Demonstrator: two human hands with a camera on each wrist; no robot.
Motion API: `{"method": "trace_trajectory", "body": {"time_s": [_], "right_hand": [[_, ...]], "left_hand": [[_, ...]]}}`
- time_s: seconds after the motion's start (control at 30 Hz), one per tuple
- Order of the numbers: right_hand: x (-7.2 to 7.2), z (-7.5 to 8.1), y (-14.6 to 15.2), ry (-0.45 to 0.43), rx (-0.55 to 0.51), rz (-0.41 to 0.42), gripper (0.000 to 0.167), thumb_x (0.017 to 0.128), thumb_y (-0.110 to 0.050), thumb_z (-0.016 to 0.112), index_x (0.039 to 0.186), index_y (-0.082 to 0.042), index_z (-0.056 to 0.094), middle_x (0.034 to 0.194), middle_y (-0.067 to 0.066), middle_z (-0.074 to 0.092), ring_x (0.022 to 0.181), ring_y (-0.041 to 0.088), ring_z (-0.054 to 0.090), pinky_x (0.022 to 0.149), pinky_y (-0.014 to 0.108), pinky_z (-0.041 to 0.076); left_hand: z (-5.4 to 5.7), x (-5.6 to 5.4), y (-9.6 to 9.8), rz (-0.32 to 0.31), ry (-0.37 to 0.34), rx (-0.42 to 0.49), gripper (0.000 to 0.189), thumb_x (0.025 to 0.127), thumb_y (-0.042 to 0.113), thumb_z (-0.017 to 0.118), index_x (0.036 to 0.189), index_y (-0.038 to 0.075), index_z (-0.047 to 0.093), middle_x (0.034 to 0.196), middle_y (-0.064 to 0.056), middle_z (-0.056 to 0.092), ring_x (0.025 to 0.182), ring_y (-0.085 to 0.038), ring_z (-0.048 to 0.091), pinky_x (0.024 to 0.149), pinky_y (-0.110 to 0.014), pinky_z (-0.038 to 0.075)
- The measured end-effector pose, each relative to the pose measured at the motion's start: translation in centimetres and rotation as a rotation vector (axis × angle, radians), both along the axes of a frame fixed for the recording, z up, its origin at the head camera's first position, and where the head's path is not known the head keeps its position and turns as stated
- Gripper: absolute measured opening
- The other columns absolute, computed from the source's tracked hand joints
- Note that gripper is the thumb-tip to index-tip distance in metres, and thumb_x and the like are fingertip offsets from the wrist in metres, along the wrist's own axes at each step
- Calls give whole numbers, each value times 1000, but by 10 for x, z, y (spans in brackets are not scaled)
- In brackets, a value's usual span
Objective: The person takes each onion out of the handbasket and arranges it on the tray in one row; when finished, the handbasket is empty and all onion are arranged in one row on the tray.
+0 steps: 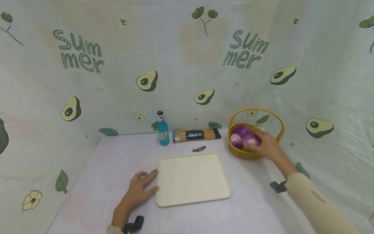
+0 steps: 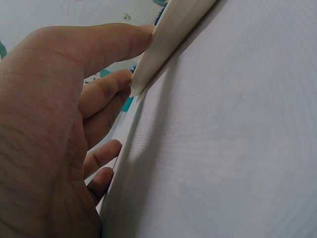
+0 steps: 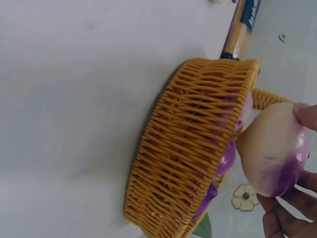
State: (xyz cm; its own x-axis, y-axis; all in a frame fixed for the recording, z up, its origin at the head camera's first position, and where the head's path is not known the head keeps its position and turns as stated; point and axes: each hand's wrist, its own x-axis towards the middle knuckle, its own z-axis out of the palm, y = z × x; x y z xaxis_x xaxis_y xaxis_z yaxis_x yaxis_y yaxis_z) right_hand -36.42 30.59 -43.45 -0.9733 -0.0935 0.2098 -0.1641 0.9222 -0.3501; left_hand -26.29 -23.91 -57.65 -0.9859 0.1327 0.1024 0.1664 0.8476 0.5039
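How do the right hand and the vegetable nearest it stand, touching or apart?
Touching: the right wrist view shows the right hand gripping the vegetable, fingers against its surface on two sides.

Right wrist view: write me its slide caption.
A right hand holds a purple-and-white vegetable at the mouth of a wicker basket.
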Motion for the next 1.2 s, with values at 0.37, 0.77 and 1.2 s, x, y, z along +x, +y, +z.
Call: {"method": "trace_trajectory", "body": {"time_s": [0.37, 0.77, 1.2], "right_hand": [[17, 8, -23, 44, -31, 57, 76, 86, -36, 79, 140, 8, 48, 142, 33, 42, 129, 53, 39, 102, 66, 36], [23, 8, -54, 26, -23, 110, 78, 86, -42, 78, 144, 0, 48, 145, 31, 42, 128, 55, 43, 95, 68, 42], [29, 3, -83, 55, -97, 200, 73, 85, -36, 81, 142, -2, 51, 144, 24, 47, 126, 51, 46, 98, 67, 40]], "left_hand": [[3, 0, 0, 0, 4, -1, 70, 87, 67, 61, 149, 40, 46, 146, 11, 54, 137, -29, 31, 106, -64, 28], [4, 1, 1, -8, -12, 20, 70, 87, 66, 62, 149, 40, 46, 145, 13, 53, 137, -29, 31, 107, -63, 27], [1, 0, -1, -23, -6, 10, 70, 86, 68, 61, 149, 41, 46, 146, 14, 52, 138, -28, 31, 108, -61, 26]]}}
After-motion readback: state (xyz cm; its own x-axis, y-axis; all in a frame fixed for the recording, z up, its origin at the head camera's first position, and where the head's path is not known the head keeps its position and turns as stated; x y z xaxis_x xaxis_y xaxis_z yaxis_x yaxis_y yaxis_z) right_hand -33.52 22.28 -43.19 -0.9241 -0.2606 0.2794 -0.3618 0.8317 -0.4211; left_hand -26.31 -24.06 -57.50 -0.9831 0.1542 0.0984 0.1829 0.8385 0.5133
